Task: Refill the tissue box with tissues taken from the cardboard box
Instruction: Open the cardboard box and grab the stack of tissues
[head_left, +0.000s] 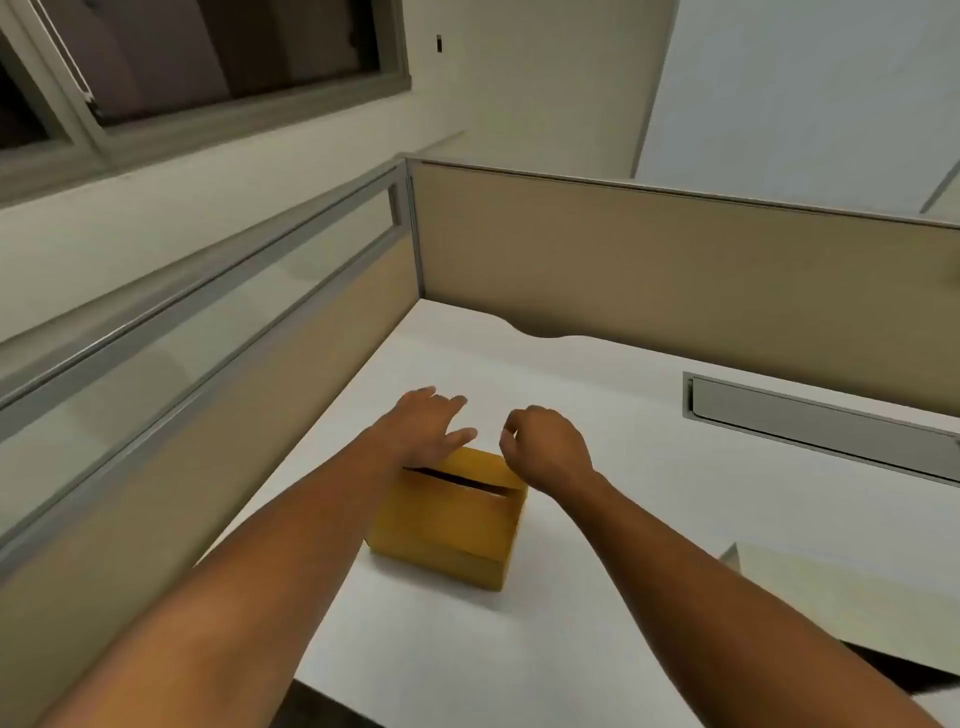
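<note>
A yellow-brown tissue box with a dark slot in its top stands on the white desk. My left hand lies flat over the box's far left top edge, fingers spread. My right hand hovers at the far right corner of the box, fingers curled, with nothing visible in it. At the right edge a pale flap of the cardboard box shows, with a dark opening below it. No tissues are visible.
Beige cubicle partitions close the desk at the back and left, the left one with a glass strip. A grey cable tray cover is set into the desk at the right. A window is up left.
</note>
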